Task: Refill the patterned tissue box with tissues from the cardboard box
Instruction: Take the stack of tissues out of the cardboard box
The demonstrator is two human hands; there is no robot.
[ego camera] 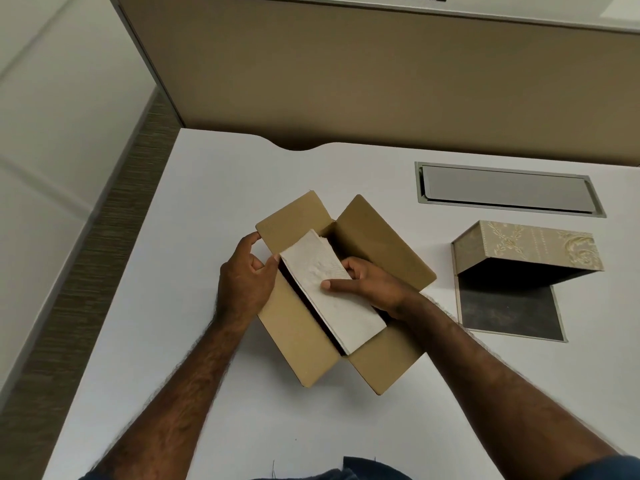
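An open cardboard box [381, 244] lies in the middle of the white table with its flaps spread. A stack of white tissues [325, 289] rises tilted out of its opening. My right hand [367, 285] grips the stack, thumb on top and fingers under its right side. My left hand [247, 278] holds the box's left flap and wall. The patterned tissue box [540, 245] stands to the right, hinged open and tilted up over its dark base panel [509, 311]. Nothing is visible inside it.
A grey cable hatch [505, 190] is set into the table [207, 202] behind the patterned box. A beige partition [346, 71] runs along the table's far edge. The table's left edge drops to the floor [52, 168].
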